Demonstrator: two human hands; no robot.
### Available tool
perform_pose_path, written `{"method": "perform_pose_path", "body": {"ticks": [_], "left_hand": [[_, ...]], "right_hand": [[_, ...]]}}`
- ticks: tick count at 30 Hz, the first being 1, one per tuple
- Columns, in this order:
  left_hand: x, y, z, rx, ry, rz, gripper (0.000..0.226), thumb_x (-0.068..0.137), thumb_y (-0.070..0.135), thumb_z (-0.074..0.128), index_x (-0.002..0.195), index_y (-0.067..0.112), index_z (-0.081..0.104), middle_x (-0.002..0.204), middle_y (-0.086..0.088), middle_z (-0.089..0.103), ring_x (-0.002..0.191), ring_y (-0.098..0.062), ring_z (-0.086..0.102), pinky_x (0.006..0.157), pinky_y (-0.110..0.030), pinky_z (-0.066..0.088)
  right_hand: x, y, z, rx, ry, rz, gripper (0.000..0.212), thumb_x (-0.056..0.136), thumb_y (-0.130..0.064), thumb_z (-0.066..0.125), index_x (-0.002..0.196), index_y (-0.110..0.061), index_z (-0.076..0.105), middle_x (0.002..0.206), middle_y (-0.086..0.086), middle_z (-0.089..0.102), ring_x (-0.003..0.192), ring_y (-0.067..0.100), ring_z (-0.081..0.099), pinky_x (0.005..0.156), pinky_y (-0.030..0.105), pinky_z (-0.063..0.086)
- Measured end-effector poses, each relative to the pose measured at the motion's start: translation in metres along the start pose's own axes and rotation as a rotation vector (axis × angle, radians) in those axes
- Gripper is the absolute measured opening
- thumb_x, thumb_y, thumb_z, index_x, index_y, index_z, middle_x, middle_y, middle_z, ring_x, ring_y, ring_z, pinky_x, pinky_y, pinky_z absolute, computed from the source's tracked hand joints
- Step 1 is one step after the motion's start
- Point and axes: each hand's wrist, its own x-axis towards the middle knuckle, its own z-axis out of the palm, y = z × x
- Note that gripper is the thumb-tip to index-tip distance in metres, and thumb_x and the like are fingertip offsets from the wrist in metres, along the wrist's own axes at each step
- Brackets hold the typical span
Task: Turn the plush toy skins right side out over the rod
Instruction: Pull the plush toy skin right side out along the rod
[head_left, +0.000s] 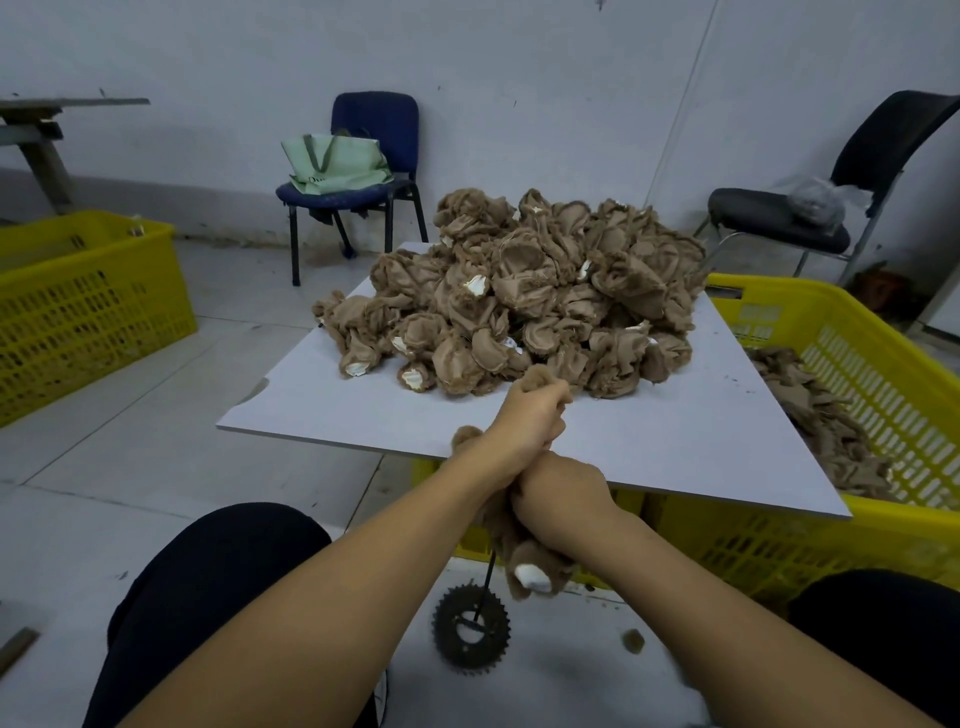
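The left hand (530, 418) grips the upper end of a brown plush skin (535, 569), a tuft poking past its fingers. The right hand (558, 501), just nearer, clenches the skin's middle; its lower end hangs below, above the rod (488, 577) and its gear base (471, 629).

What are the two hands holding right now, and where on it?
Both hold one brown plush skin. The left hand grips its upper end; the right hand grips its middle, the white-patched end hanging below.
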Motion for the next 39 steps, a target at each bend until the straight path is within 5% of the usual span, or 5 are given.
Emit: {"method": "perform_pose_path", "body": {"ticks": [6, 13, 20, 29, 39], "left_hand": [[0.001, 0.003, 0.009, -0.103, 0.084, 0.110, 0.048, 0.099, -0.001, 0.046, 0.062, 0.019, 0.022, 0.046, 0.007, 0.018, 0.038, -0.008, 0.012, 0.038, -0.021, 0.013], [-0.001, 0.008, 0.006, -0.087, -0.006, 0.175, 0.051, 0.103, 0.002, 0.043, 0.057, 0.019, 0.029, 0.038, 0.003, 0.022, 0.034, -0.008, 0.018, 0.045, -0.028, 0.011], [-0.010, 0.009, 0.004, 0.003, 0.115, 0.340, 0.047, 0.108, 0.032, 0.041, 0.073, 0.004, 0.054, 0.061, -0.011, 0.045, 0.050, -0.010, 0.044, 0.051, -0.021, 0.041], [-0.013, 0.035, 0.007, 0.032, -0.008, 0.343, 0.047, 0.107, 0.028, 0.045, 0.081, -0.003, 0.066, 0.063, -0.013, 0.059, 0.052, -0.017, 0.055, 0.056, -0.028, 0.050], [-0.001, 0.034, 0.000, 0.222, -0.063, 0.101, 0.056, 0.109, 0.023, 0.039, 0.066, -0.001, 0.064, 0.045, -0.004, 0.042, 0.043, -0.015, 0.043, 0.054, -0.027, 0.042]], "right_hand": [[0.004, 0.004, 0.005, 0.281, -0.004, 0.018, 0.018, 0.097, -0.023, 0.048, 0.079, -0.022, 0.049, 0.073, -0.004, 0.049, 0.070, 0.017, 0.051, 0.063, 0.033, 0.042], [0.012, 0.015, 0.010, 0.298, 0.159, 0.079, 0.027, 0.098, -0.028, 0.047, 0.072, -0.020, 0.046, 0.070, -0.002, 0.050, 0.060, 0.018, 0.048, 0.052, 0.031, 0.033], [0.017, 0.021, 0.007, 0.314, 0.234, 0.168, 0.023, 0.096, -0.037, 0.051, 0.078, -0.023, 0.052, 0.073, -0.004, 0.057, 0.067, 0.018, 0.058, 0.057, 0.031, 0.045], [0.003, 0.026, -0.014, 0.375, 0.523, 0.100, 0.043, 0.099, -0.040, 0.044, 0.061, -0.021, 0.042, 0.057, -0.002, 0.049, 0.052, 0.016, 0.047, 0.046, 0.030, 0.026], [0.003, 0.024, -0.004, 0.423, 0.248, -0.013, 0.032, 0.103, -0.034, 0.037, 0.087, -0.011, 0.053, 0.076, 0.007, 0.056, 0.069, 0.025, 0.055, 0.059, 0.041, 0.042]]}}
